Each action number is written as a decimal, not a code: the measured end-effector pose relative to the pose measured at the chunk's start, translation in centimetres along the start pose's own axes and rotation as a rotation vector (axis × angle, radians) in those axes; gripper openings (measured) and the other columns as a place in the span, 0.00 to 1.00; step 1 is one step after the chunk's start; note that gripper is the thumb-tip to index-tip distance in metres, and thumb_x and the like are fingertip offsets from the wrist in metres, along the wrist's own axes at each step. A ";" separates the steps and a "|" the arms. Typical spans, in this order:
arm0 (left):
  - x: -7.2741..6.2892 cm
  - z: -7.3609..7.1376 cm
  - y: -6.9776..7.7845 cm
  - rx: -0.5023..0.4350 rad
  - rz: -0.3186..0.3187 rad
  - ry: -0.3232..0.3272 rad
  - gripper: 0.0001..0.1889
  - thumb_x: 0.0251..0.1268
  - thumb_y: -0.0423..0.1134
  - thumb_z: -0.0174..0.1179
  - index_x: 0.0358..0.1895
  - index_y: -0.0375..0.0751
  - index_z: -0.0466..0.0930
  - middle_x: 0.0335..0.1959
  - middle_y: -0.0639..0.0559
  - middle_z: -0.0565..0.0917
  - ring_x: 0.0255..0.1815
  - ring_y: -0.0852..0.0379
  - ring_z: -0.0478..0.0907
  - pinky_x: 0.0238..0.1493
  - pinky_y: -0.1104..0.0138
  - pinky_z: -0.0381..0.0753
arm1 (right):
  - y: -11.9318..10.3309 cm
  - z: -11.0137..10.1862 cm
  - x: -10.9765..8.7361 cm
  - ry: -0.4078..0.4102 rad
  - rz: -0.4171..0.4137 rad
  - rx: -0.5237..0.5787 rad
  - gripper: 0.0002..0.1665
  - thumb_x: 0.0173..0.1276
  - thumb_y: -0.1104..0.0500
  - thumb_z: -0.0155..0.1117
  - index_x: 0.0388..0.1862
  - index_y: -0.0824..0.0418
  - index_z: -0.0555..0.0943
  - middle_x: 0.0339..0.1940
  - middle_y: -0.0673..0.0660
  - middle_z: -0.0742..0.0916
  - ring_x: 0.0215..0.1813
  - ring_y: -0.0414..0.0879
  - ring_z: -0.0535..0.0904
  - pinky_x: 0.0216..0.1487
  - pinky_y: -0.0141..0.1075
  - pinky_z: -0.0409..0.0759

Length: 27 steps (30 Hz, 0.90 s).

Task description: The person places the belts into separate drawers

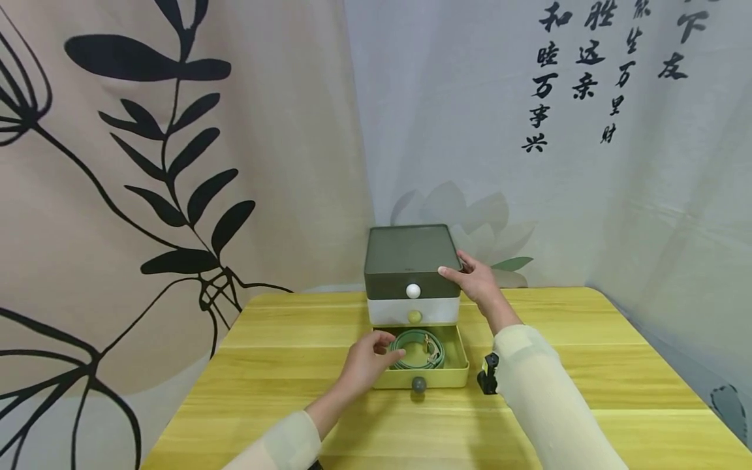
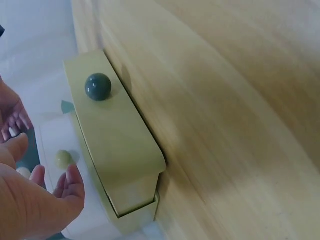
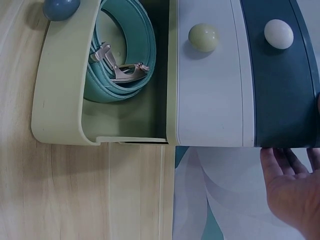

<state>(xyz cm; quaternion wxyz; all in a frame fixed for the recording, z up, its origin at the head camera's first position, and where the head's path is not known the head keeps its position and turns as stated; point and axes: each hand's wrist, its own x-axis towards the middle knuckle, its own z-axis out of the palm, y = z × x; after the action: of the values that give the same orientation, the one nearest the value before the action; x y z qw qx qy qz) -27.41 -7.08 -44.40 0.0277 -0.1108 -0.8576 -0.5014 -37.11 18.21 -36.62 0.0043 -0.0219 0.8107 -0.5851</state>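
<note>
A three-tier desktop drawer box stands on the table, with a dark grey-green top tier, a white middle tier and a yellow-green bottom drawer pulled out. Inside that drawer lies a coiled green belt with a metal buckle. My left hand hovers over the drawer's left side, thumb and fingers apart beside the coil; whether they touch it is hard to tell. My right hand rests on the box's upper right corner, thumb on the top and extended fingers against the side.
The wooden table extends around the box. Behind hangs a printed cloth with plant shapes and writing. Round knobs stick out from the drawers: white, pale green and dark grey.
</note>
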 end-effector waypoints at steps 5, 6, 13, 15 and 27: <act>-0.7 0.3 0.0 -0.003 0.029 0.013 0.16 0.63 0.44 0.70 0.47 0.38 0.81 0.41 0.48 0.81 0.44 0.52 0.77 0.41 0.62 0.80 | 0.0 0.0 -0.1 -0.004 0.005 0.010 0.49 0.71 0.44 0.65 0.82 0.50 0.50 0.81 0.62 0.54 0.80 0.58 0.48 0.74 0.54 0.56; -0.8 0.3 0.0 -0.005 0.031 0.015 0.16 0.63 0.44 0.70 0.47 0.38 0.81 0.41 0.49 0.81 0.43 0.52 0.77 0.41 0.62 0.80 | 0.1 0.0 -0.1 -0.005 0.004 0.011 0.49 0.71 0.44 0.65 0.82 0.51 0.50 0.81 0.63 0.54 0.80 0.59 0.48 0.74 0.54 0.56; -1.7 1.0 0.1 -0.056 0.040 0.041 0.14 0.62 0.42 0.70 0.45 0.37 0.81 0.42 0.43 0.82 0.42 0.51 0.77 0.37 0.66 0.79 | 0.0 0.0 0.0 -0.003 0.012 0.009 0.50 0.70 0.43 0.65 0.82 0.49 0.51 0.81 0.62 0.54 0.80 0.58 0.48 0.74 0.54 0.56; -1.9 1.3 0.0 -0.065 0.045 0.056 0.14 0.61 0.42 0.70 0.44 0.37 0.81 0.42 0.42 0.83 0.40 0.52 0.77 0.36 0.67 0.79 | -0.1 -0.1 0.0 0.000 0.006 0.009 0.50 0.70 0.43 0.65 0.82 0.50 0.51 0.81 0.63 0.54 0.80 0.58 0.48 0.74 0.54 0.56; -3.0 3.5 -0.4 -0.179 -0.007 0.064 0.14 0.61 0.40 0.71 0.44 0.35 0.81 0.39 0.46 0.81 0.39 0.54 0.76 0.36 0.70 0.78 | 0.0 0.0 0.0 0.001 0.012 0.010 0.49 0.71 0.44 0.65 0.82 0.50 0.51 0.81 0.63 0.54 0.80 0.58 0.49 0.74 0.53 0.56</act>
<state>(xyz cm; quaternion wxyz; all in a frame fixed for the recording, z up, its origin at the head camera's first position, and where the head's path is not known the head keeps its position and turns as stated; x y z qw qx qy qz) -24.36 -4.69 -46.96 0.0434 -0.0935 -0.8084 -0.5795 -37.14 18.21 -36.61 0.0076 -0.0166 0.8080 -0.5890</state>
